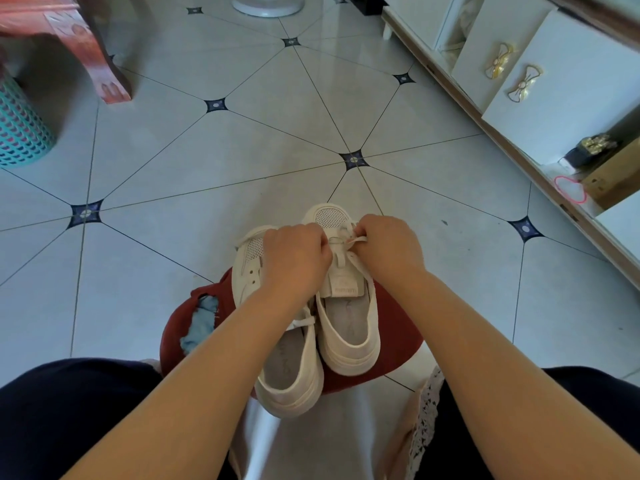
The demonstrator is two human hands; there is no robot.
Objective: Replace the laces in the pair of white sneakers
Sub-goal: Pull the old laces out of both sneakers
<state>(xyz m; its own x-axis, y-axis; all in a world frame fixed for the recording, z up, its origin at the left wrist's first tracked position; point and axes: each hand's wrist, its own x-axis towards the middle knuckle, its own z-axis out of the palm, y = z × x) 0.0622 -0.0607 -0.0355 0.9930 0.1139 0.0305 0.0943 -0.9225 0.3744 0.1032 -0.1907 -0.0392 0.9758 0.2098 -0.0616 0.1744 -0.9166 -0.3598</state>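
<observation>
Lace point(358, 240) pinched by left hand point(294, 259), right hand point(388, 249), tongue label point(344, 289) illegible

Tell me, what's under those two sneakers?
A red stool; both sneakers rest on its seat. A tear at its left shows blue padding. The seat's middle and whatever holds it up are covered.

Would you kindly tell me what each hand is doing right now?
Left hand: fingers curled, hold cannot be told.
Right hand: pinches the white lace.
</observation>
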